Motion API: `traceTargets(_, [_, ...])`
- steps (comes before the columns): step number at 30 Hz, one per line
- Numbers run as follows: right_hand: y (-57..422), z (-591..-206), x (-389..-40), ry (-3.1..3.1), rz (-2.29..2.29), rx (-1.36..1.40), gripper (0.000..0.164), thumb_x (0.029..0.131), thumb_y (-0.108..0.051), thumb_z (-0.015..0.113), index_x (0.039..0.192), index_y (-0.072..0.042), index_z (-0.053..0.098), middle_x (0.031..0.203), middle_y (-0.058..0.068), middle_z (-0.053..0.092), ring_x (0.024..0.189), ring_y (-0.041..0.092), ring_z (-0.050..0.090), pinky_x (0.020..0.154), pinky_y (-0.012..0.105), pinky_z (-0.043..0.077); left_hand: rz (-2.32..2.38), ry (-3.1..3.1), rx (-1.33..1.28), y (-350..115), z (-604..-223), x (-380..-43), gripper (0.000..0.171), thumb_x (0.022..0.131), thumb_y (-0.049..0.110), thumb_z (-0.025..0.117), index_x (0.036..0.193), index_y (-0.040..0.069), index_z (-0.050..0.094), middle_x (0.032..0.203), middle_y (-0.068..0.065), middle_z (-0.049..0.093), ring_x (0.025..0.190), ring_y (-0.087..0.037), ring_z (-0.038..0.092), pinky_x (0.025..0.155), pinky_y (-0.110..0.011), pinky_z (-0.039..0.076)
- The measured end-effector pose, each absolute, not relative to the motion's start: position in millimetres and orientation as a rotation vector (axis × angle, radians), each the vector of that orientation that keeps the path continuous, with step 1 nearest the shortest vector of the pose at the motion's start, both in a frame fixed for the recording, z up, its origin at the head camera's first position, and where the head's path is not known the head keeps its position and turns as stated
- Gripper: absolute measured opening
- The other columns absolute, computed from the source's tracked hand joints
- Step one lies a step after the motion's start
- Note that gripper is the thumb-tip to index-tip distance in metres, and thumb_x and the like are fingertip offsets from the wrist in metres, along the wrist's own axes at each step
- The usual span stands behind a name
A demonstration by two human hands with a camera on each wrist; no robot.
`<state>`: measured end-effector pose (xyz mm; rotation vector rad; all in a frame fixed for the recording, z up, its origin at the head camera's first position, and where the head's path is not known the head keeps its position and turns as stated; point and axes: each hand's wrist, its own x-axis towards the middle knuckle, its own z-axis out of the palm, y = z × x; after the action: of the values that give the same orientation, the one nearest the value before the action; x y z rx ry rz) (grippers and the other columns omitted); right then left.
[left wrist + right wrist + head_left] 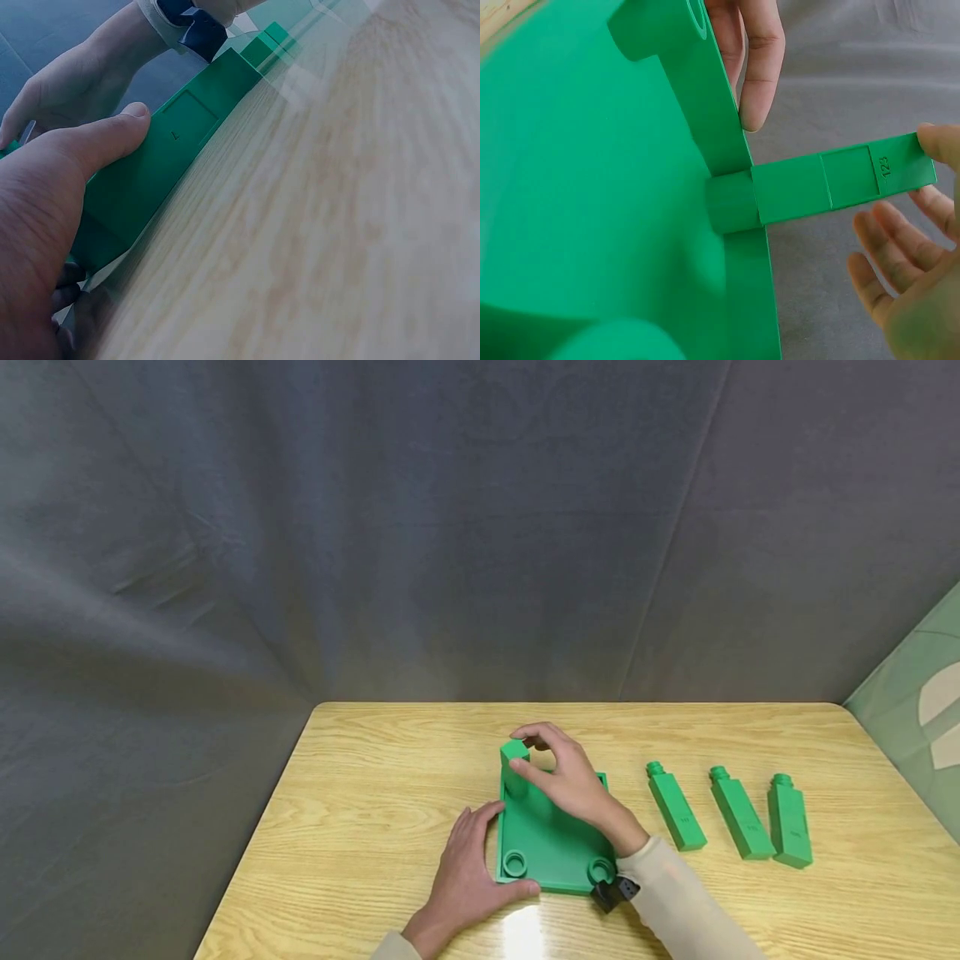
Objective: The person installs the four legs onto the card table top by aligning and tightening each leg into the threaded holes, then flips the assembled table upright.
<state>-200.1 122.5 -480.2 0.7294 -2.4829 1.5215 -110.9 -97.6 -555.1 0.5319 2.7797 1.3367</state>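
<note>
A green square tabletop [558, 843] lies underside up on the table, with a low rim and round sockets at its corners. My left hand [468, 868] grips its near left corner, thumb [120, 139] along the near side and fingers along the left side. A square green table leg [832, 184] stands upright over the far left socket, its threaded end hidden. My right hand [566, 777] pinches the top of this leg between thumb and index finger, the other fingers spread away from it. The near left socket [514, 863] is bare.
Three more green legs, a left one [678, 810], a middle one [742, 814] and a right one [790, 822], lie to the right with threaded ends pointing away. A grey curtain [480, 543] hangs behind the wooden table [360, 793]. A black device [615, 892] is strapped at the right wrist.
</note>
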Motion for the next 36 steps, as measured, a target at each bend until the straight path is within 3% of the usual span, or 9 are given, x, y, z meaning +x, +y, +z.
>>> traceTargets(7, [118.1,-476.9,-199.1,-2.494,1.506,0.616,0.032,0.102,-0.017,0.084,0.127,-0.007,0.067,0.128,0.008,0.069,0.115,0.030,0.069,0.103,0.058,0.060,1.338,2.782,0.524,-97.0,-554.5,-110.0,0.112,0.078,0.069,0.093,0.166,0.020,0.045,0.165,-0.003,0.053,0.161,-0.042,0.039,0.134,-0.067,0.028])
traceTargets(12, [117.4,-477.1,-198.6,-2.497,1.504,0.633,0.037,0.102,-0.017,0.084,0.131,-0.005,0.065,0.130,0.011,0.068,0.115,0.030,0.069,0.101,0.060,0.061,1.333,2.792,0.522,-96.8,-554.8,-109.5,0.112,0.078,0.069,0.093,0.166,0.019,0.045,0.165,-0.004,0.053,0.161,-0.044,0.038,0.133,-0.069,0.029])
traceTargets(19, [122.2,-479.6,-197.3,-2.490,1.508,0.838,0.048,0.111,-0.014,0.068,0.158,-0.007,0.057,0.150,0.015,0.063,0.132,0.034,0.062,0.110,0.068,0.053,1.327,2.798,0.539,-97.0,-555.1,-110.2,0.113,0.078,0.072,0.092,0.166,0.020,0.045,0.165,-0.004,0.053,0.160,-0.042,0.039,0.134,-0.068,0.029])
traceTargets(23, [124.1,-481.0,-197.1,-2.494,1.538,0.922,0.046,0.117,-0.012,0.055,0.162,-0.011,0.056,0.156,0.012,0.061,0.145,0.037,0.057,0.117,0.070,0.048,1.314,2.810,0.549,-97.3,-555.9,-110.5,0.113,0.078,0.074,0.091,0.166,0.020,0.045,0.165,-0.004,0.054,0.159,-0.041,0.041,0.134,-0.067,0.029])
traceTargets(28, [126.8,-478.6,-196.8,-2.523,1.558,0.918,0.045,0.118,-0.014,0.050,0.163,-0.011,0.057,0.164,0.013,0.057,0.155,0.046,0.046,0.124,0.078,0.037,1.311,2.810,0.542,-97.4,-556.5,-110.3,0.114,0.078,0.075,0.090,0.166,0.020,0.045,0.165,-0.004,0.053,0.159,-0.041,0.041,0.134,-0.066,0.030])
traceTargets(30, [128.0,-477.5,-196.7,-2.529,1.551,0.919,0.045,0.119,-0.015,0.049,0.163,-0.011,0.057,0.165,0.012,0.057,0.152,0.045,0.051,0.122,0.076,0.041,1.309,2.808,0.534,-97.3,-556.3,-110.4,0.114,0.078,0.075,0.090,0.167,0.020,0.044,0.165,-0.003,0.053,0.160,-0.041,0.040,0.134,-0.066,0.029])
traceTargets(36, [129.9,-476.9,-199.2,-2.522,1.554,0.912,0.043,0.117,-0.017,0.058,0.159,-0.010,0.061,0.157,0.012,0.064,0.134,0.031,0.066,0.107,0.057,0.060,1.315,2.795,0.521,-97.1,-555.5,-110.4,0.114,0.077,0.072,0.092,0.167,0.020,0.044,0.166,-0.002,0.053,0.161,-0.039,0.040,0.135,-0.065,0.027])
